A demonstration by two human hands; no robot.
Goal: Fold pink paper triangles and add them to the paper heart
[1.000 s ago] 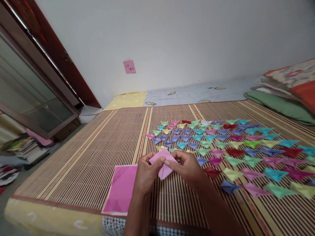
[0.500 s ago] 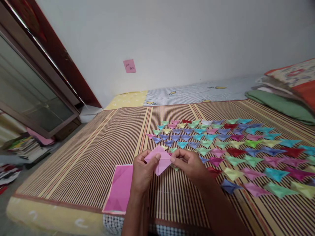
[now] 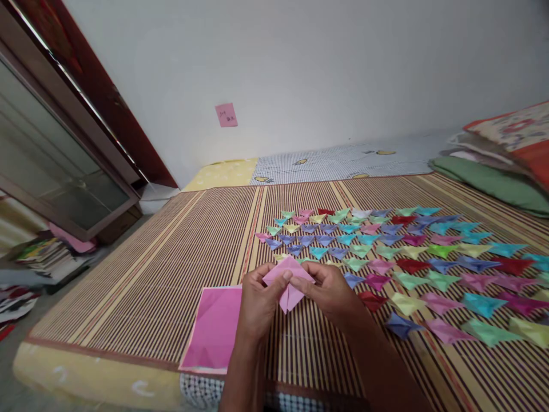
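Observation:
A pink folded origami paper [image 3: 292, 294], diamond-shaped with a split at its lower corner, is held above the striped mat. My left hand [image 3: 261, 297] pinches its left side, thumb on the front face. On the right side my right hand [image 3: 328, 289] grips it, its thumb lying over the front close to the left thumb. The fingers behind the paper are partly hidden. Beside my left forearm lies a stack of pink paper sheets [image 3: 214, 329], partly covered by the arm. Several folded paper pieces [image 3: 407, 280] in many colours spread in rows beyond and right of my hands.
The striped mat [image 3: 141, 280] covers a bed against a white wall. A pink note [image 3: 226, 115] is stuck on the wall. Folded bedding [image 3: 493, 186] is piled at the right. A glass-panelled door [image 3: 64, 143] and a pile of books [image 3: 47, 257] are at the left.
Both hands have moved slightly right with the pink paper. My right thumb has shifted from the paper's right corner onto its front, and the split at the lower corner now shows.

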